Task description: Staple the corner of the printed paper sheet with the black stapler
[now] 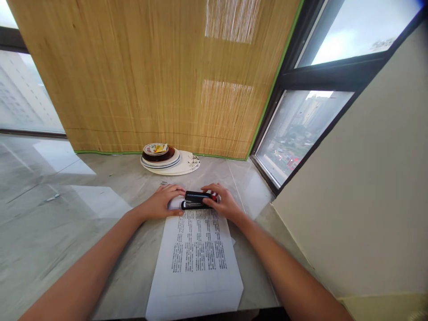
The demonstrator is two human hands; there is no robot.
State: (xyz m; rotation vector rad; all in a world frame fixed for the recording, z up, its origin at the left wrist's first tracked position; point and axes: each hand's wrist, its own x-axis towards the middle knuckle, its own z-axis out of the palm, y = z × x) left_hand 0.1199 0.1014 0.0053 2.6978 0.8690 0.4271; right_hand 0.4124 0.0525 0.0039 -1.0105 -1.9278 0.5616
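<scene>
A black stapler (198, 196) lies sideways across the far end of a printed sheet of paper (197, 285). Its top arm stands apart from the base at the left end. My right hand (224, 203) grips the stapler's right end, where a bit of red shows, with the thumb on the near side. My left hand (162, 203) rests at the far left edge of the paper, thumb and fingers stretched apart on either side of the stapler's left end. Whether its fingertips touch the stapler I cannot tell. Another sheet's corner peeks out at the paper's right side.
Behind my hands, a stack of plates (160, 156) stands on the grey stone surface (83, 187) against a bamboo blind (150, 80). A small pale object (53, 196) lies at the left. On the right are a window (301, 129) and a white wall (368, 178).
</scene>
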